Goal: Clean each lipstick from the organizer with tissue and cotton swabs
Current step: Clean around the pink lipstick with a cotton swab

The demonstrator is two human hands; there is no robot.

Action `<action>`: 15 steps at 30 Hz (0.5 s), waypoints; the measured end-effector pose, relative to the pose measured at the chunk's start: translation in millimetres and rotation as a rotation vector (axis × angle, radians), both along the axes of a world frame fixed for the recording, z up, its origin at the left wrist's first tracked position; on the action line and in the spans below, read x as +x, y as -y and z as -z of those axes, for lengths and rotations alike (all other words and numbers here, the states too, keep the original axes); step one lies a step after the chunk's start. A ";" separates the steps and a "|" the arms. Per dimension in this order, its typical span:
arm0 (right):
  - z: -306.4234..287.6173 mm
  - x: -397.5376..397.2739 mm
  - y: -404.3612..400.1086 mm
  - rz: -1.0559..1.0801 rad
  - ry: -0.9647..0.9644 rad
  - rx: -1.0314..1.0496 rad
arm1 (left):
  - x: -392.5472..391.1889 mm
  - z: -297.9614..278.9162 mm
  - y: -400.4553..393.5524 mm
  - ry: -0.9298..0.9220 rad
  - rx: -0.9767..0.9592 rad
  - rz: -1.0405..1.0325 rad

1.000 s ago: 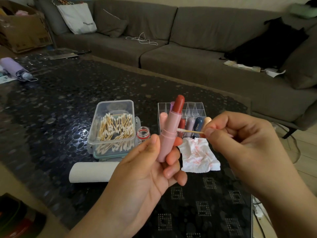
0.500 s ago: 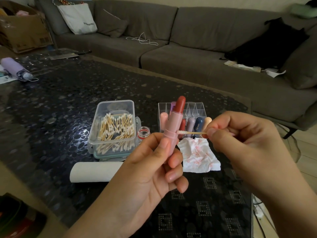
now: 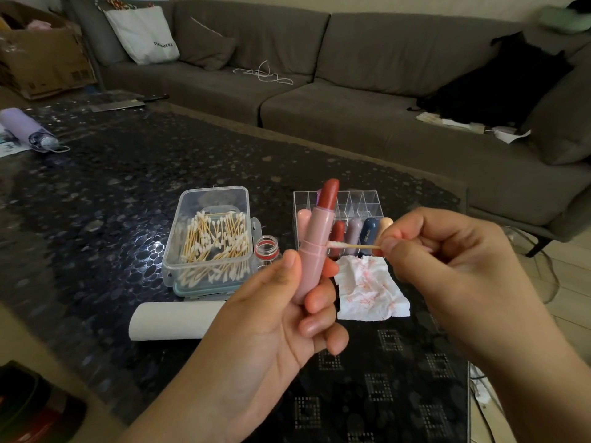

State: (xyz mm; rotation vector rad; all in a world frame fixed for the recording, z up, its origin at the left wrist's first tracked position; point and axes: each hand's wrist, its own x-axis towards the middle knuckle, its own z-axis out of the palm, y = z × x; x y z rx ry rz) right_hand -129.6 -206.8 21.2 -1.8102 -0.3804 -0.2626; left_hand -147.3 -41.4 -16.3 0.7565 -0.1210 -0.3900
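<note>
Gripping the light, slick pink lipstick (image 3: 315, 251) low in my left hand (image 3: 281, 318), I spare its soft bullet while my right hand (image 3: 447, 266) pinches a cotton swab (image 3: 351, 246) against its collar.

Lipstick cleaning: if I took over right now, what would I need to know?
Left hand grips the open pink lipstick upright. Right hand pinches a cotton swab, tip against the tube's collar ring.
Clear organizer behind holds more capped lipsticks. Swab box sits open at left; stained tissue lies on the table.
Done: some wiping, judging by the tissue's red marks.
Left: finish this collar, then clean the others.
</note>
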 end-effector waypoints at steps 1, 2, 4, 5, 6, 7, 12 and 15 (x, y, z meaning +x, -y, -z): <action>0.5 0.4 -0.3 -0.001 0.001 0.005 | 0.5 0.7 -0.6 -0.003 -0.011 0.013; 0.9 0.4 -0.5 -0.003 0.002 0.008 | 1.2 0.9 -1.2 -0.001 -0.023 0.036; 1.2 0.5 -0.2 -0.009 -0.001 0.015 | 2.6 2.4 -2.3 0.025 -0.048 0.080; 1.1 0.3 0.0 -0.012 -0.005 0.019 | 2.8 3.1 -2.6 0.038 -0.046 0.083; 0.9 0.1 0.0 -0.014 -0.008 0.022 | 3.1 4.2 -2.7 0.046 -0.039 0.077; 0.7 -0.1 -0.1 -0.015 -0.009 0.023 | 3.1 4.7 -2.6 0.050 -0.035 0.071; 1.5 0.5 -0.9 -0.009 0.001 0.026 | 1.0 1.6 -3.5 0.034 -0.067 0.079; 0.8 -0.4 -0.6 -0.013 0.005 0.026 | -0.7 -0.1 -1.7 -0.006 -0.039 0.036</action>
